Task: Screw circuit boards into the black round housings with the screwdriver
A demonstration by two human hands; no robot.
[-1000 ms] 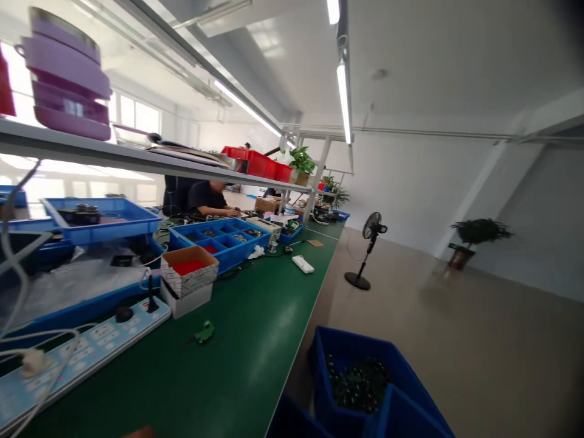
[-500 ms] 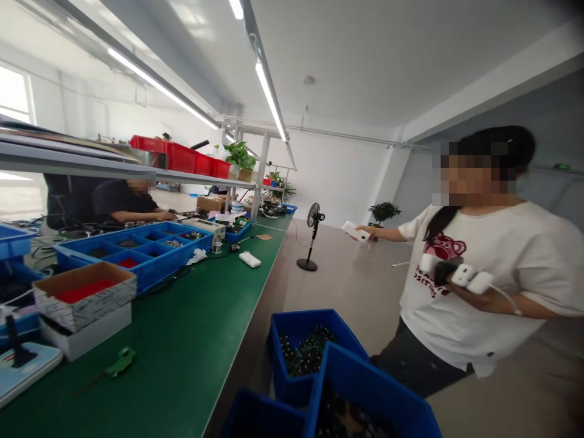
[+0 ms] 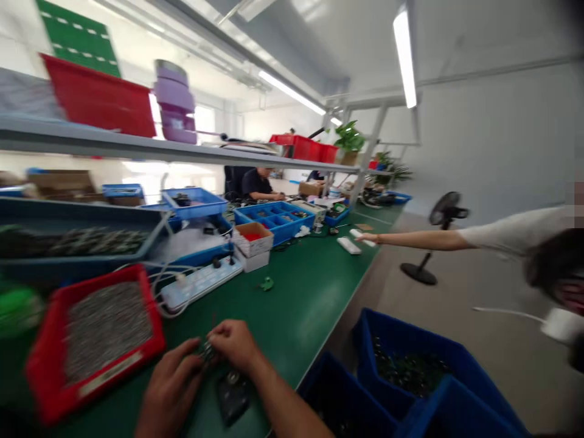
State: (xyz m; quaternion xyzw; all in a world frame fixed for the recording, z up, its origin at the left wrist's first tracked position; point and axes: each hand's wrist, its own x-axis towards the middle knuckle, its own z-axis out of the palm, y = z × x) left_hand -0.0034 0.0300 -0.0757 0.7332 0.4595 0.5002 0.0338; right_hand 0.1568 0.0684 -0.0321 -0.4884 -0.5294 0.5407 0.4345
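My left hand and my right hand meet over the green bench at the lower middle. Their fingertips pinch a small dark electronic part with shiny spots; blur hides its exact kind. Just below my right hand lies a black block with a round metal piece on top. To the left of my left hand stands a red bin full of thin grey metal pieces.
A white power strip, a small green piece and a blue divided tray are on the bench. Blue bins with dark parts stand right of it. A co-worker's arm reaches across to white devices.
My view has swung left and down, bringing my hands and the red bin into sight. The co-worker has leaned over and stretched an arm with a white device to the bench.
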